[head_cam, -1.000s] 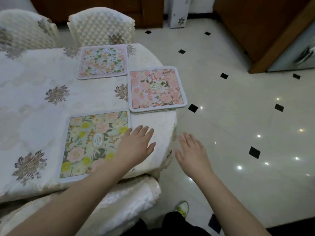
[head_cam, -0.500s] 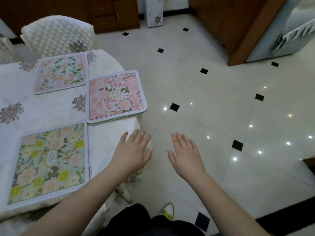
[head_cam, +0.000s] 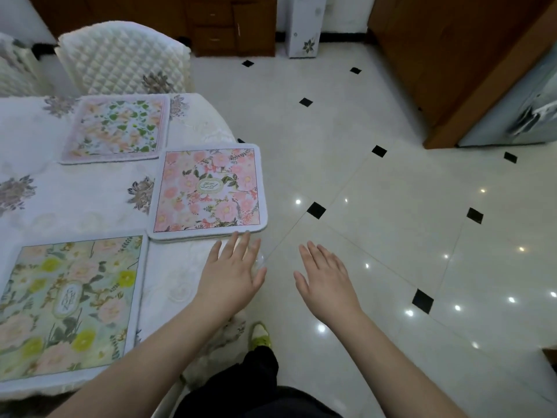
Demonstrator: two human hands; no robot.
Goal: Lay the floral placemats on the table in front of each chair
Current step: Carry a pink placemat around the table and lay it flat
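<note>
While three floral placemats lie flat on the table (head_cam: 90, 206), both hands are stretched forward with nothing in them. The left hand (head_cam: 233, 274) hovers palm down over the table's rounded near-right edge, its fingers straight and slightly spread; the fingertips reach just up to the near edge of the pink placemat (head_cam: 209, 191), and whether they touch it cannot be told. The right hand (head_cam: 325, 280) is held palm down over the floor (head_cam: 391, 206), beside the table and apart from it, with fingers straight and relaxed.

The pink placemat sits at the table's right edge, its right side reaching or slightly overhanging the rim. The yellow-and-green placemat (head_cam: 69, 303) lies at the near left, close to the table's near edge; its far right corner nearly meets the near left corner of the pink one. The third placemat (head_cam: 116, 128), with green leaves on a pale ground, lies at the far side, directly in front of a quilted white chair (head_cam: 120, 55). A second chair back (head_cam: 13, 70) shows at the far left edge.

The table carries a white cloth with grey-brown flower motifs. The floor is glossy light tile with small black diamond insets. A dark trouser leg (head_cam: 256, 384) and a yellow-green shoe (head_cam: 260, 336) are visible below the hands.
</note>
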